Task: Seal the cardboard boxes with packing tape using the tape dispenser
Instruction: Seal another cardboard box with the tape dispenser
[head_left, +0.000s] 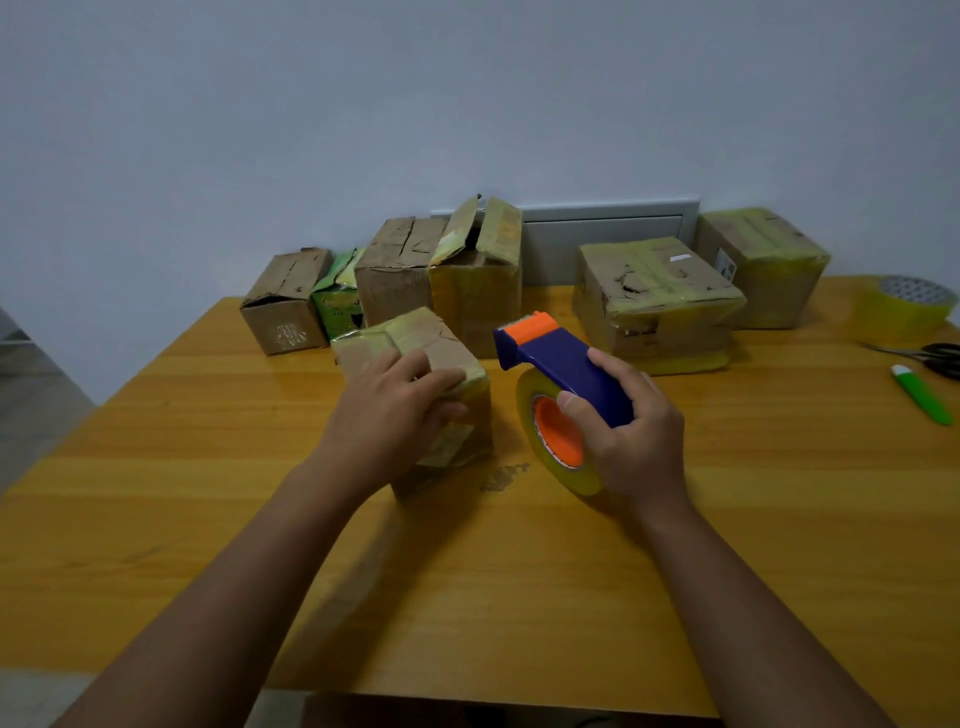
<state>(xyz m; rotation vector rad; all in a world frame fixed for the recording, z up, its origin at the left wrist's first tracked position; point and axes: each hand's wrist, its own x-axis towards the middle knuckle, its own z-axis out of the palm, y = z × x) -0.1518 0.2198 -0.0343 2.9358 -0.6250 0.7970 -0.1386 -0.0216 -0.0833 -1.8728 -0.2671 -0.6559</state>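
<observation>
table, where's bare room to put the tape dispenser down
Bare table lies nearest the person, around both forearms, and left of the small box. The back row of boxes is crowded; scissors and spare tape roll fill the right edge.

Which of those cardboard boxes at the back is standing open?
The tall box in the middle of the back row: its tape-covered top flaps stick up, whereas the other boxes' tops lie folded down.

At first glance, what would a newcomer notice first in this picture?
The blue and orange tape dispenser stands out, held in the right hand mid-table. Beside it, the left hand rests on a small taped box. Worn cardboard boxes line the wall behind.
</observation>
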